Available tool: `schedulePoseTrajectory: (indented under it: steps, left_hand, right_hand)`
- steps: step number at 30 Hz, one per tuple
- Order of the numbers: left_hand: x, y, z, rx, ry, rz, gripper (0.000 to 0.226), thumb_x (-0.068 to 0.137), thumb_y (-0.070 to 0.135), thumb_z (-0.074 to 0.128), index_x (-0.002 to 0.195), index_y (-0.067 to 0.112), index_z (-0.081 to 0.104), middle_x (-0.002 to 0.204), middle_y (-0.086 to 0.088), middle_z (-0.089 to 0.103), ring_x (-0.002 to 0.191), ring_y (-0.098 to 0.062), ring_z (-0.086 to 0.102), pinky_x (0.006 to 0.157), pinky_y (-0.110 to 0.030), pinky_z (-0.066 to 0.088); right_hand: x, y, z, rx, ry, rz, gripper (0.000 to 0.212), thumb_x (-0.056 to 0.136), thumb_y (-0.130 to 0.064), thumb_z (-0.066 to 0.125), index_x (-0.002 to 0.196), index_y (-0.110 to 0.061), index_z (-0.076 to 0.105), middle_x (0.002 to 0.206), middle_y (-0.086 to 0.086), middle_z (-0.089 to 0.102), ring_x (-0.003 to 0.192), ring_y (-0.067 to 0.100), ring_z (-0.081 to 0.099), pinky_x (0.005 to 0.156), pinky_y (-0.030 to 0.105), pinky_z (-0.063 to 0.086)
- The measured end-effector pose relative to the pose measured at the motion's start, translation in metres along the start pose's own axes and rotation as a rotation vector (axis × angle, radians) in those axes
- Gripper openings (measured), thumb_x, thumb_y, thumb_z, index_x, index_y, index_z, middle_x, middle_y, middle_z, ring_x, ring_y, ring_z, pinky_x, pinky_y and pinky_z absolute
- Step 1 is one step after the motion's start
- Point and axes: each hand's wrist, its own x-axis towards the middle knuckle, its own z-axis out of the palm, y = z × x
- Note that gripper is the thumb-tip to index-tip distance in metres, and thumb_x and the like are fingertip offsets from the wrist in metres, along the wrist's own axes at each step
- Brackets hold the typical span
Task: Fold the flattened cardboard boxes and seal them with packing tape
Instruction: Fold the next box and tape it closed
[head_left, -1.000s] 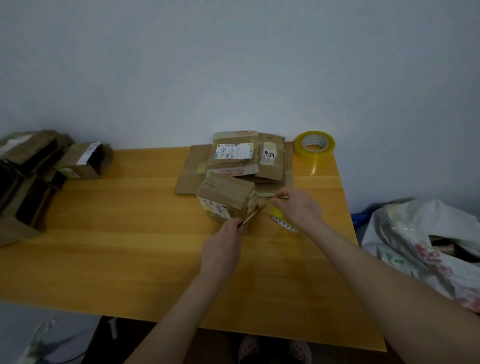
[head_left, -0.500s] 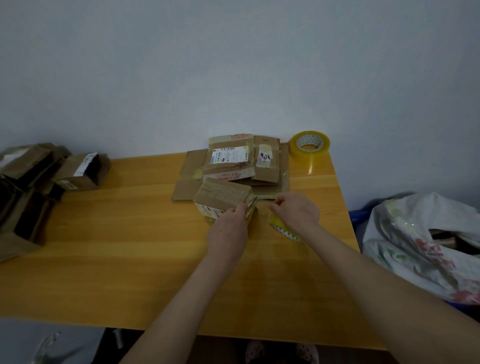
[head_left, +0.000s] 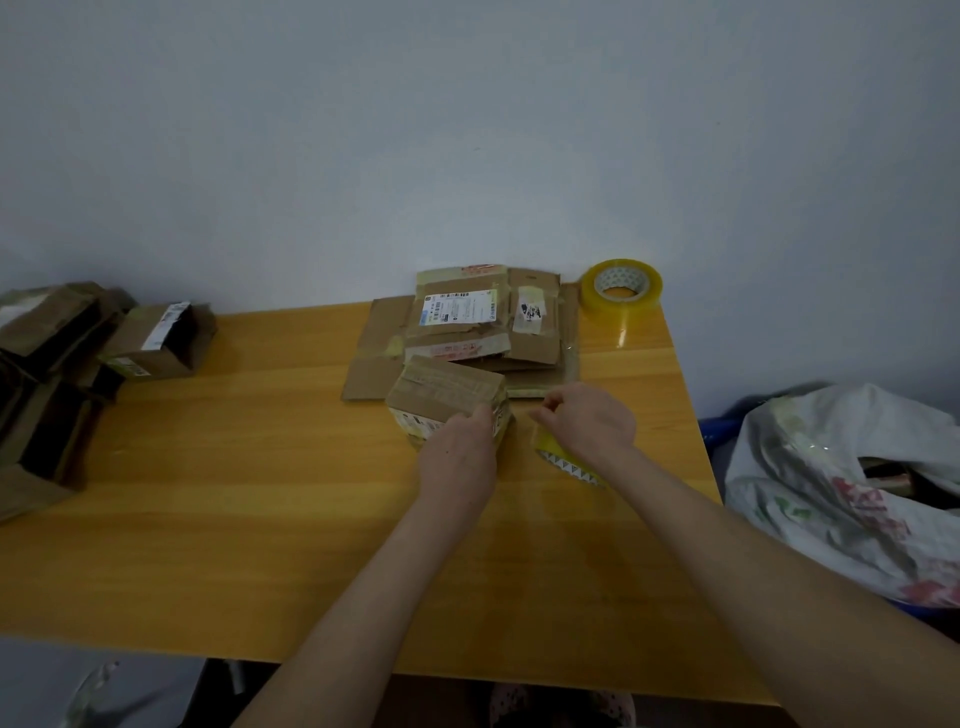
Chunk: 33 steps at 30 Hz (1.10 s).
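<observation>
While the left hand (head_left: 457, 457) steadies the small box (head_left: 447, 402) at the middle of the frame, the right hand (head_left: 587, 421) works a tape roll (head_left: 566, 462) just right of it.
Standing on the table (head_left: 234, 493), the box touches the stack of flat boxes (head_left: 483, 322) behind it. The right hand curls over the roll, thumb and forefinger pinched. The left hand's fingers are hidden behind its back, so I cannot tell whether they press or grip. Any clear strip is too faint to see. If the box slides under the pull, the tape may well twist, stick to itself or land crooked. Folded boxes (head_left: 156, 340) at the left are partly cut off.
</observation>
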Motion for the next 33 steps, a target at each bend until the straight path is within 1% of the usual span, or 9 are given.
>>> schedulePoseTrajectory:
  steps: [3,8,12,18,21,25,28,30,33]
  left_hand:
    - [0.005,0.002,-0.004,0.043,-0.006,0.010,0.021,0.096,0.004,0.040,0.110,0.013,0.053,0.086,-0.004,0.056,0.070,-0.018,0.047,0.059,-0.028,0.039]
    - [0.010,0.004,-0.014,0.072,-0.006,0.016,0.018,0.096,0.007,0.042,0.107,0.014,0.055,0.090,-0.006,0.062,0.070,-0.018,0.049,0.060,-0.027,0.040]
    - [-0.003,-0.003,-0.013,0.062,0.032,0.035,0.018,0.097,0.009,0.041,0.110,0.016,0.051,0.082,-0.001,0.050,0.069,-0.016,0.047,0.057,-0.026,0.036]
    - [0.004,0.001,-0.008,0.127,-0.024,0.024,0.026,0.096,0.004,0.039,0.117,0.015,0.050,0.094,-0.005,0.058,0.073,-0.018,0.046,0.060,-0.028,0.038]
    - [0.011,0.004,-0.006,0.156,-0.038,0.044,0.024,0.096,0.005,0.043,0.115,0.015,0.054,0.096,-0.005,0.062,0.078,-0.020,0.056,0.060,-0.028,0.039]
    - [0.015,0.008,-0.006,0.188,-0.053,0.054,0.019,0.096,0.007,0.044,0.109,0.016,0.053,0.088,-0.003,0.059,0.072,-0.019,0.050,0.060,-0.029,0.040]
    - [0.013,0.003,-0.004,0.211,-0.019,0.088,0.018,0.096,0.007,0.042,0.109,0.015,0.051,0.078,0.000,0.049,0.066,-0.017,0.048,0.054,-0.027,0.037]
    - [0.005,-0.002,0.004,0.227,0.003,0.141,0.017,0.097,0.009,0.042,0.112,0.017,0.047,0.078,0.002,0.047,0.063,-0.015,0.047,0.049,-0.025,0.031]
    - [-0.009,-0.009,0.029,0.223,-0.035,0.158,0.021,0.100,0.017,0.042,0.121,0.020,0.041,0.080,0.006,0.049,0.060,-0.011,0.048,0.047,-0.022,0.032]
  right_hand:
    - [0.000,-0.003,-0.003,-0.012,0.011,-0.021,0.033,0.091,-0.058,0.051,0.085,-0.030,0.067,0.081,-0.007,0.058,0.080,0.015,0.055,0.063,0.027,0.042]
    - [0.002,-0.004,-0.007,-0.040,-0.003,-0.029,0.030,0.093,-0.053,0.052,0.090,-0.028,0.068,0.080,-0.007,0.060,0.079,0.015,0.057,0.065,0.028,0.048]
    - [0.003,-0.001,-0.006,-0.030,-0.022,-0.018,0.030,0.093,-0.053,0.052,0.091,-0.028,0.070,0.080,-0.007,0.062,0.080,0.014,0.060,0.068,0.029,0.052]
    - [0.002,-0.005,-0.004,-0.028,-0.020,-0.043,0.032,0.093,-0.054,0.050,0.090,-0.028,0.069,0.081,-0.007,0.062,0.079,0.014,0.059,0.065,0.028,0.049]
    - [0.002,-0.003,-0.005,-0.019,-0.019,-0.054,0.031,0.093,-0.054,0.051,0.090,-0.028,0.069,0.079,-0.007,0.062,0.078,0.014,0.059,0.063,0.026,0.046]
    - [0.004,0.002,-0.007,0.042,-0.022,-0.048,0.028,0.092,-0.053,0.054,0.087,-0.028,0.067,0.080,-0.007,0.062,0.077,0.013,0.057,0.059,0.024,0.041]
    - [0.009,0.015,-0.008,0.193,-0.027,-0.010,0.025,0.090,-0.051,0.057,0.085,-0.029,0.067,0.087,-0.007,0.065,0.081,0.012,0.059,0.061,0.026,0.047]
    - [0.010,0.023,-0.010,0.254,0.001,0.038,0.026,0.090,-0.052,0.057,0.088,-0.029,0.068,0.089,-0.007,0.064,0.081,0.013,0.059,0.059,0.026,0.046]
    - [0.010,0.032,-0.010,0.297,0.056,0.067,0.026,0.090,-0.054,0.056,0.086,-0.030,0.065,0.084,-0.008,0.063,0.074,0.011,0.057,0.055,0.025,0.040]
